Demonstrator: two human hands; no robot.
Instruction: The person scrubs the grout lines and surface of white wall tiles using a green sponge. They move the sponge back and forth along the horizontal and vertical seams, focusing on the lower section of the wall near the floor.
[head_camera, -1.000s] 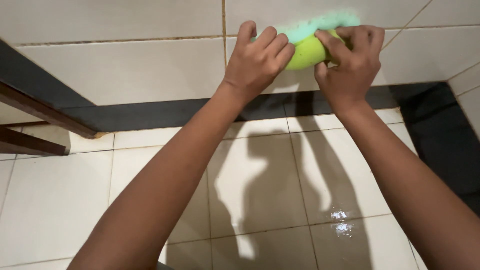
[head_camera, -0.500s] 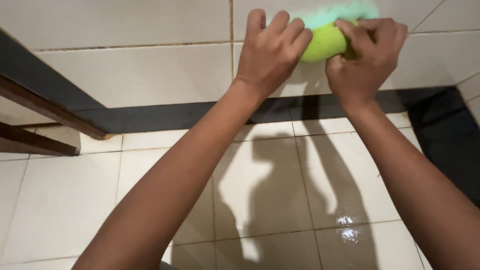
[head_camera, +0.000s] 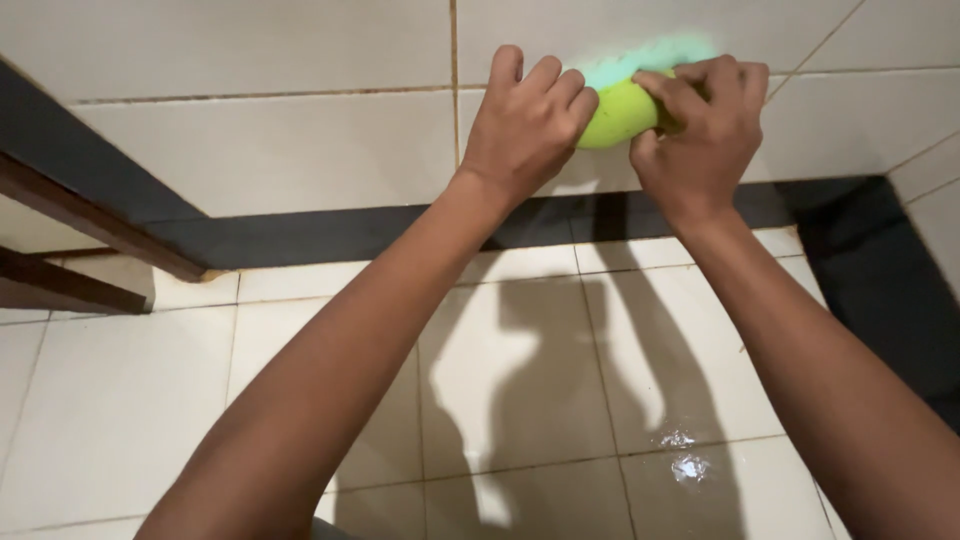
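Both hands slide toward 3 o'clock along the wall tile, left hand (head_camera: 525, 125) and right hand (head_camera: 700, 130) carrying the green sponge (head_camera: 618, 112) past the grout line.

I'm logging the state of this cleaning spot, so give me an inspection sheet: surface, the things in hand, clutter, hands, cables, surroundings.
Surface: pale wall tiles with grout lines, above a dark band at the wall's foot.
Job's things: a yellow-green sponge with a blue-green scrub side, pressed to the wall.
Clutter: nothing seen.
Hands: left hand lies flat-fingered over the sponge's left end; right hand grips its right end.
Cables: nothing seen.
Surroundings: pale floor tiles with a small wet glint; shadows of both arms on the floor; a brown wooden frame at the left edge.
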